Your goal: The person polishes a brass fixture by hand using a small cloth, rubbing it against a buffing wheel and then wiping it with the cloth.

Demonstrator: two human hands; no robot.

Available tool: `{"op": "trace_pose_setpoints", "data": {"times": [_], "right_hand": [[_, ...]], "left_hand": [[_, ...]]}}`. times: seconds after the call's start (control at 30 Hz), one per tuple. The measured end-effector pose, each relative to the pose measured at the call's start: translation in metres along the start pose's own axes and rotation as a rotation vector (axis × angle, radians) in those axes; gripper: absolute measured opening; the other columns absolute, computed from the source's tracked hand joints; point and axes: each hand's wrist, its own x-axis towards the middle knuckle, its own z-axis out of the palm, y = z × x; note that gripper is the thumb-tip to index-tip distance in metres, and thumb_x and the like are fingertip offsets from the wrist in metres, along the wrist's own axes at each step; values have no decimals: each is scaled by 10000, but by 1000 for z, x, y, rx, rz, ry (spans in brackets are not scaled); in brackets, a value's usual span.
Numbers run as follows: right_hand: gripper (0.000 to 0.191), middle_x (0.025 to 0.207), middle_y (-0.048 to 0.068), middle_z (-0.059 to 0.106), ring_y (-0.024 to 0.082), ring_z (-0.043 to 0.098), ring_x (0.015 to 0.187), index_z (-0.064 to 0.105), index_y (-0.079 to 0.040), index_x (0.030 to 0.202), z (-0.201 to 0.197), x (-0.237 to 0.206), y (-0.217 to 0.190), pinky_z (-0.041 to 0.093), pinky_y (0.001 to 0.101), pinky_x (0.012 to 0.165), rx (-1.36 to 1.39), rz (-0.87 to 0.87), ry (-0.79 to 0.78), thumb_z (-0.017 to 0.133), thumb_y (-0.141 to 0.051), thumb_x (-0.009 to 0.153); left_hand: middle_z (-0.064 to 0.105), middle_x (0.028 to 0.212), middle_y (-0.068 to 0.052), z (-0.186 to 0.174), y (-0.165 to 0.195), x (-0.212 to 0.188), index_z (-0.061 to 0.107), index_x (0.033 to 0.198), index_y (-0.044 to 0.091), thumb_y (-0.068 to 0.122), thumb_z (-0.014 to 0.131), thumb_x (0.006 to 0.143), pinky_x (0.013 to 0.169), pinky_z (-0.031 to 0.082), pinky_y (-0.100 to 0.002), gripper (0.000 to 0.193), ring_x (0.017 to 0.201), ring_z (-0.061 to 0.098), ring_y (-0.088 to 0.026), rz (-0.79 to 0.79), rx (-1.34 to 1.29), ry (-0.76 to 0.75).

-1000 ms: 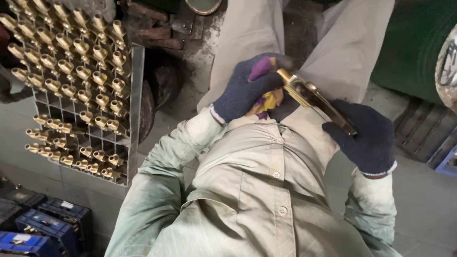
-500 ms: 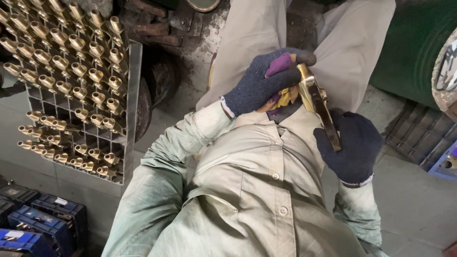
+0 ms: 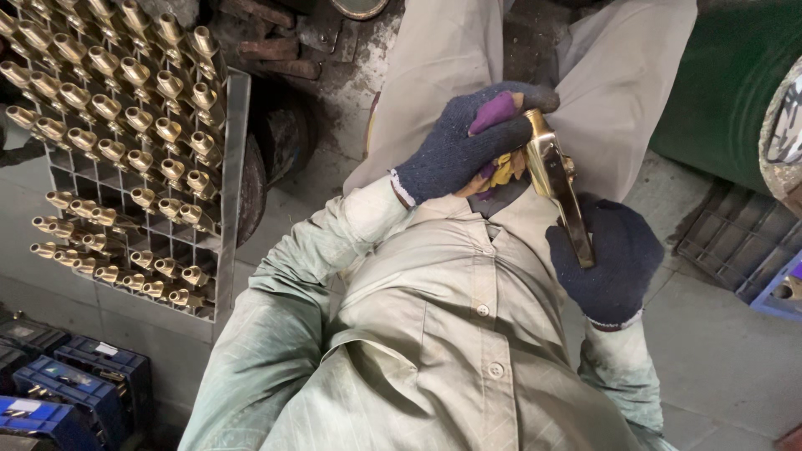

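Both my hands wear dark blue knit gloves. My left hand [image 3: 468, 142] closes over the upper end of a long shiny brass part [image 3: 558, 185], with a purple and yellow cloth [image 3: 498, 142] bunched between glove and metal. My right hand [image 3: 610, 259] grips the lower end of the same brass part. The part slants from upper left to lower right above my lap, over my pale green shirt.
A grey metal grid rack [image 3: 227, 200] at the left holds several brass fittings [image 3: 125, 108] standing in its cells. Blue crates [image 3: 75, 392] sit at the lower left. A green drum [image 3: 727, 92] stands at the upper right, and a dark slotted tray [image 3: 735, 234] lies on the floor.
The brass part has swung from a flatter slant to a steeper one. My right hand has moved down and closer to my body, and my left hand has slid over the part's top.
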Motion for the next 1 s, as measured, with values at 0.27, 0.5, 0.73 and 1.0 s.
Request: {"op": "trace_pose_setpoints", "data": {"times": [0.27,0.5,0.73,1.0], "right_hand": [[229,909,153,668,370,657,816,707,-35,1076,18,3,-14,532,458,741,1,76,120,812,-171,925],[239,762,155,659,360,646,640,744,-56,1026,48,58,16,506,450,600,-142,110,170,801,-288,1036],[356,747,169,675,377,681,691,725,-35,950,70,126,69,514,464,630,-63,277,83,719,-362,1090],[385,790,206,692,399,695,736,727,-18,926,89,168,95,534,464,638,-120,367,108,714,-379,1058]], "left_hand": [[754,1134,-121,14,-23,15,601,1389,19,204,569,1090,853,567,-351,352,977,721,-208,-10,-153,126],[611,1284,-241,2,-107,81,599,1305,7,156,540,1056,967,567,-399,296,1124,657,-361,350,493,329],[679,1215,-236,-20,-144,184,575,1315,16,113,636,919,910,568,-449,413,1082,669,-414,190,825,298],[697,1003,-202,-17,-155,215,568,1155,37,169,640,912,767,546,-467,286,952,672,-417,159,722,312]]}}
